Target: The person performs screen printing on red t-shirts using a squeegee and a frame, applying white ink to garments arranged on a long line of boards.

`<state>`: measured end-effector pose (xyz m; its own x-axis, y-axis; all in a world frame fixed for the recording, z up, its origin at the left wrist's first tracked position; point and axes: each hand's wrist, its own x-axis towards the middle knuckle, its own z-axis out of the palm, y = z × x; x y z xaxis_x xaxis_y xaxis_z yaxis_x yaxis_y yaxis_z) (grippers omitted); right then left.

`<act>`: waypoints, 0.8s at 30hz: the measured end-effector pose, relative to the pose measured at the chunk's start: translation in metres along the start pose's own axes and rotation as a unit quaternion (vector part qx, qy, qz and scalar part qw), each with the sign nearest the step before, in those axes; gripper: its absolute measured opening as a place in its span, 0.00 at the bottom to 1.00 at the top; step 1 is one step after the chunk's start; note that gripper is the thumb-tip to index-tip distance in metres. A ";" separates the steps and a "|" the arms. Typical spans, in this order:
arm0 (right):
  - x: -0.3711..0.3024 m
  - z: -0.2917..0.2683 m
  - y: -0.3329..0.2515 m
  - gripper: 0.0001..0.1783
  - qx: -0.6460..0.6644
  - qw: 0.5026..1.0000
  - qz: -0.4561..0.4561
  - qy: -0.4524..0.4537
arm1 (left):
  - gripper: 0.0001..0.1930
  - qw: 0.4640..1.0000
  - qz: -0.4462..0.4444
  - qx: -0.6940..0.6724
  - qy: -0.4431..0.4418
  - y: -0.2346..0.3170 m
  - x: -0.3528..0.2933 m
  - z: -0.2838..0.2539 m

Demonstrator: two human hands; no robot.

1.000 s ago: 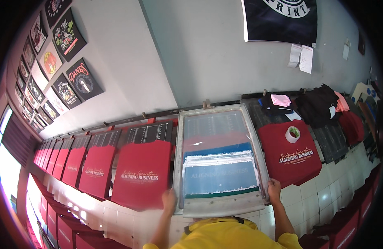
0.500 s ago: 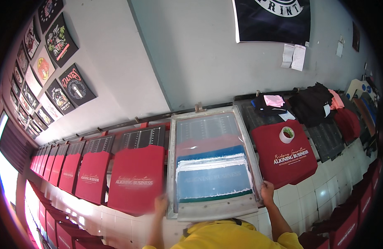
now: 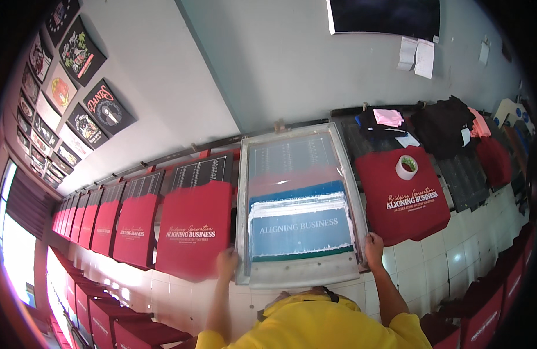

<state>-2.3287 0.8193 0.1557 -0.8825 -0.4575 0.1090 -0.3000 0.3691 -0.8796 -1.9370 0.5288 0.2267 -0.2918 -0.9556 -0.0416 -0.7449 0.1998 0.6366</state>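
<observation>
A large screen-printing frame [image 3: 243,174] with a pale metal rim lies over a red shirt on the long tiled table. Its mesh shows a blue and white ink band with lettering. My left hand [image 3: 226,262] grips the frame's near left corner. My right hand [image 3: 373,249] grips the near right corner. A printed red shirt [image 3: 193,230] lies just left of the frame, and another printed red shirt [image 3: 408,198] lies to the right with a roll of tape [image 3: 406,167] on it.
A row of red shirts [image 3: 114,224] on boards runs off to the left. Dark and pink garments [image 3: 443,122] are piled at the back right. Printed shirts [image 3: 77,87] hang on the wall. Red boards [image 3: 483,314] line the table's near edge.
The view has shifted slightly. Both hands stay on the frame's near corners, and the frame sits lower over the shirt than a second ago.
</observation>
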 end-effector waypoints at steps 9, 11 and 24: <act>0.005 0.004 0.006 0.17 -0.012 1.000 -0.014 0.018 | 0.18 0.999 0.007 -0.050 -0.008 -0.039 -0.012 0.009; 0.011 0.004 0.010 0.17 -0.008 1.000 -0.002 0.006 | 0.17 0.996 0.024 -0.088 -0.003 -0.048 -0.016 0.011; 0.028 0.007 -0.011 0.14 0.024 0.999 0.039 -0.016 | 0.14 0.999 0.029 -0.034 -0.004 -0.020 -0.019 -0.005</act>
<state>-2.3475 0.7969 0.1655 -0.8906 -0.4542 0.0248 -0.2117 0.3656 -0.9064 -1.9134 0.5414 0.2188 -0.3387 -0.9408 -0.0095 -0.6848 0.2396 0.6882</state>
